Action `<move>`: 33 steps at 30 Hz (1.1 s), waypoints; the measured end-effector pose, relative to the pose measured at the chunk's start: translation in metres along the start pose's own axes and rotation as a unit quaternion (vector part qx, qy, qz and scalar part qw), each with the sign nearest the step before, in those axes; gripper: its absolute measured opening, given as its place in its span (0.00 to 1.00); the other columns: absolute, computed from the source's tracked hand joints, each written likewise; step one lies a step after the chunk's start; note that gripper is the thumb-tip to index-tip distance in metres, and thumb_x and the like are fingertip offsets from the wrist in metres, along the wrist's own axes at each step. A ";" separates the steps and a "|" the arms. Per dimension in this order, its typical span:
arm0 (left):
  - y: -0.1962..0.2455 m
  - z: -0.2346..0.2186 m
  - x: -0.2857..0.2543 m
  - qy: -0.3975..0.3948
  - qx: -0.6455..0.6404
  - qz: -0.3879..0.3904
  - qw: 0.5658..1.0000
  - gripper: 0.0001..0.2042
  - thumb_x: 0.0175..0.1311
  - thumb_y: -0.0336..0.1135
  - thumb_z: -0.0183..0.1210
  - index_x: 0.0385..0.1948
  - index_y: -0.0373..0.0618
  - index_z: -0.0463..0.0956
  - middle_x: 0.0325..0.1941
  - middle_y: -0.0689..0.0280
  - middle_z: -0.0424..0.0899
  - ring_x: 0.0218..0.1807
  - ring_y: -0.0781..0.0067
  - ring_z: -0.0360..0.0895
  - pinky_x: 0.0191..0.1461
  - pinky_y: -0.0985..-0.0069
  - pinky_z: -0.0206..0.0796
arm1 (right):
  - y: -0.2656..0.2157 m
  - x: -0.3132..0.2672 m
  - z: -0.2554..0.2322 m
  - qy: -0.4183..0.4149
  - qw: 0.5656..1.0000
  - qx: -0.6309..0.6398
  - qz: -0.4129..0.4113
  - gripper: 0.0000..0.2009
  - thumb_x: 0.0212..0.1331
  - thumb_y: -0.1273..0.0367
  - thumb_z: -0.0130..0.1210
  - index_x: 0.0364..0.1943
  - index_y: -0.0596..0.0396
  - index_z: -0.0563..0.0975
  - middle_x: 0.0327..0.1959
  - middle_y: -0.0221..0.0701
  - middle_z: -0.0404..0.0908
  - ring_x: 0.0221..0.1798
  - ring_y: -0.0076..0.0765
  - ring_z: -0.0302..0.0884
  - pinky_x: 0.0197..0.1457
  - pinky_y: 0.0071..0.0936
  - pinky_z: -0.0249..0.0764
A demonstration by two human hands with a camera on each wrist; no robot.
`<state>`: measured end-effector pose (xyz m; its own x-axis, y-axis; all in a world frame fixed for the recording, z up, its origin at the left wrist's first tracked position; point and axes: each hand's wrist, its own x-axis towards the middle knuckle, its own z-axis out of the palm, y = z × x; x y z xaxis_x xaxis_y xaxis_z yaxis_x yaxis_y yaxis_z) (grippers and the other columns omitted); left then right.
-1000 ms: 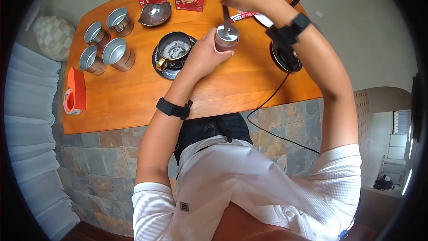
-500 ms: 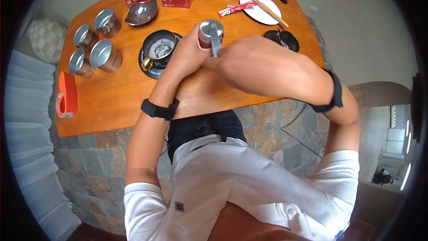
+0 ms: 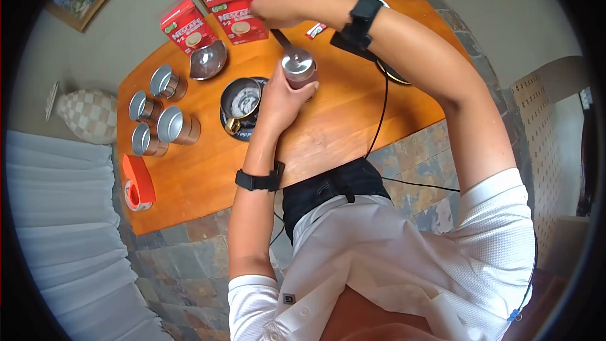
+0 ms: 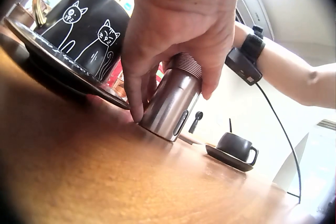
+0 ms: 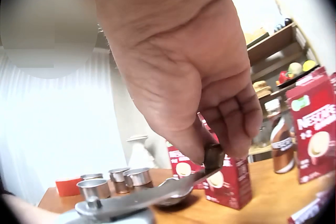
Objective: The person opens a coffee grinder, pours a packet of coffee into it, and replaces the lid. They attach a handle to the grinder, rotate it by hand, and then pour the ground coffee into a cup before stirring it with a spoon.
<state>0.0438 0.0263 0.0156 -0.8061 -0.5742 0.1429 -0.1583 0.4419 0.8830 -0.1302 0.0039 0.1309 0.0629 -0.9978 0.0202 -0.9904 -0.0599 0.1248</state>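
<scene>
A metal cylindrical grinder [image 3: 299, 68] stands upright on the wooden table; my left hand [image 3: 282, 99] is wrapped round its body. In the left wrist view, thumb and fingers of the left hand [image 4: 176, 29] grip the ribbed upper part of the grinder [image 4: 173, 103]. The crank arm [image 5: 152, 191] extends from the lid to a dark knob [image 5: 213, 157], which the fingertips of my right hand [image 5: 191, 82] pinch. That right hand [image 3: 287, 6] is on the far side of the grinder. A black cup [image 3: 242, 98] with whitish contents sits on a saucer left of the left hand.
Several metal cups [image 3: 178, 125] and a silver bowl [image 3: 208, 61] stand on the left. Red boxes [image 3: 236, 16] line the back. An orange-red item [image 3: 139, 180] lies at the left edge. A black cup [image 4: 234, 146] on a saucer stands at the right, and a cable [image 3: 382, 113] hangs nearby.
The right hand has swung with the crank from the far side to the near side of the grinder and back to the far side. The left hand keeps its grip; the head view has shifted.
</scene>
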 end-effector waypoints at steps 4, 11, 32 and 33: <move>0.005 0.002 0.002 0.001 -0.018 -0.014 1.000 0.28 0.54 0.34 0.71 0.56 0.40 0.70 0.50 0.54 0.85 0.53 0.59 0.83 0.56 0.68 0.73 | 0.046 -0.064 -0.005 -0.057 0.995 0.056 0.061 0.10 0.59 0.64 0.62 0.37 0.58 0.81 0.31 0.41 0.83 0.38 0.51 0.82 0.41 0.44 0.76; 0.003 0.003 0.001 0.000 -0.035 -0.004 0.999 0.26 0.55 0.33 0.70 0.56 0.40 0.70 0.51 0.54 0.84 0.55 0.58 0.82 0.58 0.68 0.72 | -0.011 -0.180 -0.033 -0.116 0.992 0.053 0.023 0.07 0.60 0.67 0.59 0.37 0.55 0.78 0.27 0.41 0.82 0.33 0.54 0.82 0.38 0.48 0.76; -0.004 0.003 0.003 0.013 0.009 0.005 1.000 0.27 0.54 0.38 0.70 0.55 0.41 0.70 0.49 0.51 0.85 0.52 0.51 0.83 0.57 0.63 0.72 | 0.003 -0.011 -0.007 -0.025 0.999 -0.002 0.020 0.10 0.59 0.68 0.57 0.39 0.58 0.83 0.37 0.44 0.85 0.45 0.54 0.84 0.47 0.48 0.79; -0.004 0.004 0.002 0.017 0.010 0.014 1.000 0.28 0.54 0.38 0.70 0.55 0.40 0.70 0.49 0.51 0.85 0.52 0.52 0.83 0.57 0.64 0.72 | 0.015 -0.024 -0.008 -0.045 0.998 -0.005 0.040 0.09 0.59 0.68 0.57 0.39 0.58 0.82 0.36 0.44 0.85 0.45 0.54 0.83 0.46 0.49 0.79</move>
<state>0.0400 0.0260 0.0104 -0.7906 -0.5842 0.1838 -0.1468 0.4721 0.8693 -0.1457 0.0275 0.1404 -0.0291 -0.9979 -0.0585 -0.9905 0.0209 0.1361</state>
